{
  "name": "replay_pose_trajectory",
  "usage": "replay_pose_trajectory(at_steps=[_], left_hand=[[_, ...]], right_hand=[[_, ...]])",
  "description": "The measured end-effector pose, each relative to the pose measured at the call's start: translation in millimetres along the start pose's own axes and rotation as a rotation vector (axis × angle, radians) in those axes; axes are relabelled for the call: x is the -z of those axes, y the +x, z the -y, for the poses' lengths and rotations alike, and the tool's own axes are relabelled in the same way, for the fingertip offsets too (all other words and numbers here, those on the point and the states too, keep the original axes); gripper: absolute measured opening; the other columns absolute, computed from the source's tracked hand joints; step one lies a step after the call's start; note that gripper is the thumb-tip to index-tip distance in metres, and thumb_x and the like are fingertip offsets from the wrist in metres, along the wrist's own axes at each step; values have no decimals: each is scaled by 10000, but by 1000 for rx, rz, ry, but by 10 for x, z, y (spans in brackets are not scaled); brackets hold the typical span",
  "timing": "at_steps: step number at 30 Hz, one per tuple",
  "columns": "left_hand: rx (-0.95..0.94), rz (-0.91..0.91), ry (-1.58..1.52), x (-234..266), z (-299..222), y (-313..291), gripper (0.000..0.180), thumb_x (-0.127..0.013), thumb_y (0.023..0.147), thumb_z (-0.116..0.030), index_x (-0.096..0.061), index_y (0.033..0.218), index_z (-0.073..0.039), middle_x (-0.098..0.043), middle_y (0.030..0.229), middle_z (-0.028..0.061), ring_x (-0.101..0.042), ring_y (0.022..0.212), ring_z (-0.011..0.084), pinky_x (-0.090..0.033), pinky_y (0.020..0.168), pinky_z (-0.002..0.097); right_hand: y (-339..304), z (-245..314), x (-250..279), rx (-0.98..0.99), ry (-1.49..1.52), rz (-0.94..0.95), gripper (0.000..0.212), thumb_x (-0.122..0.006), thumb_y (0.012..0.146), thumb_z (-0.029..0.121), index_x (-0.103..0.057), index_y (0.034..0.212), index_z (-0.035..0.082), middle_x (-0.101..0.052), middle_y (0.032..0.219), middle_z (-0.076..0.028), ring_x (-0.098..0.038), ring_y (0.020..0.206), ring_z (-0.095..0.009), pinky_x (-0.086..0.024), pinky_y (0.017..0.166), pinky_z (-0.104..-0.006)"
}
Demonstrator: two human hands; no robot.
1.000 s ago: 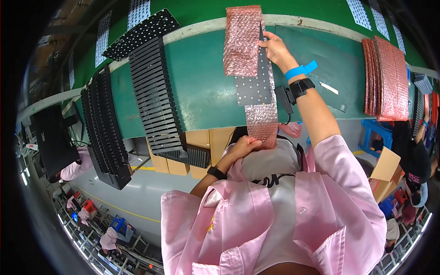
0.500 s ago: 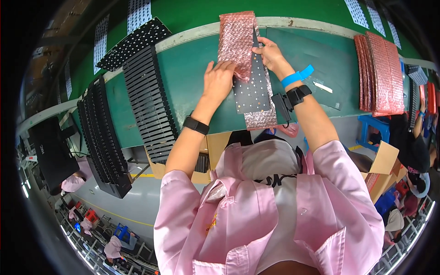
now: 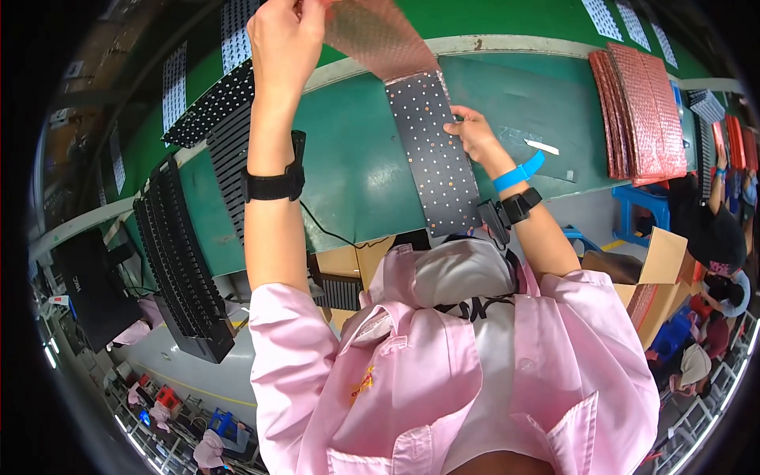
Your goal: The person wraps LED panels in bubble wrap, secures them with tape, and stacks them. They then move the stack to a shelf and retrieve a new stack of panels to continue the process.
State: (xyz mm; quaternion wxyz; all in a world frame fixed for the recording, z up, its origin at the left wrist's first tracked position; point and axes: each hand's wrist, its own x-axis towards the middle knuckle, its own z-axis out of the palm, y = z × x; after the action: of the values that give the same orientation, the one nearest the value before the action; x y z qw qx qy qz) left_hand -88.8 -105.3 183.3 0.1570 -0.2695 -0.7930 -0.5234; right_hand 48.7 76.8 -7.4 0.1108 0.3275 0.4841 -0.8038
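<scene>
My left hand, raised at the top left, pinches the end of a pink bubble wrap sheet. The sheet slants up from the far end of a flat black panel covered in small light dots. This panel lies lengthwise on the green bench, its near end reaching the bench's front edge. At its right edge, my right hand is closed, thumb on top of the panel; the other fingers are partly hidden. Just right of this hand, a small white strip rests on the bench.
Upright pink bubble wrap packs stand at the right. Rows of slatted black parts line the left, beside a dotted black panel. An open cardboard box and a blue stool are below right. Co-workers are farther off.
My left hand has moved up and left, lifting the bubble wrap off the panel's upper side. The panel has shifted nearer to me; my right hand has moved slightly nearer along its edge.
</scene>
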Motion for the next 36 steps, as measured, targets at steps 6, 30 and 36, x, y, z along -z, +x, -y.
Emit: replay_pose_trajectory(at_steps=[6, 30, 36], left_hand=[[67, -13, -92, 97, -518, 62, 65, -486, 729, -21, -534, 748, 20, -516, 629, 8, -473, 592, 52, -381, 534, 198], [-9, 884, 110, -647, -80, -2530, 152, -503, 688, -86, -527, 818, -12, -495, 822, 75, -484, 822, 218, -437, 640, 328], [38, 829, 50, -671, -45, -2606, 206, -532, 702, -108, -527, 883, -10, -494, 896, 84, -479, 843, 228, -420, 702, 342]], right_hand=[[24, 63, -25, 0, -55, -4, 285, -467, 720, -94, -458, 990, -4, -564, 823, -92, -566, 708, -164, -485, 621, -282], [546, 158, 24, 108, -88, 16, 336, -525, 760, 244, -496, 987, -1, -548, 907, -81, -487, 752, -164, -407, 565, -294], [-54, 298, -69, 533, -744, -300, 293, -506, 769, 157, -479, 1006, -12, -559, 924, -145, -539, 854, -230, -433, 718, -317]])
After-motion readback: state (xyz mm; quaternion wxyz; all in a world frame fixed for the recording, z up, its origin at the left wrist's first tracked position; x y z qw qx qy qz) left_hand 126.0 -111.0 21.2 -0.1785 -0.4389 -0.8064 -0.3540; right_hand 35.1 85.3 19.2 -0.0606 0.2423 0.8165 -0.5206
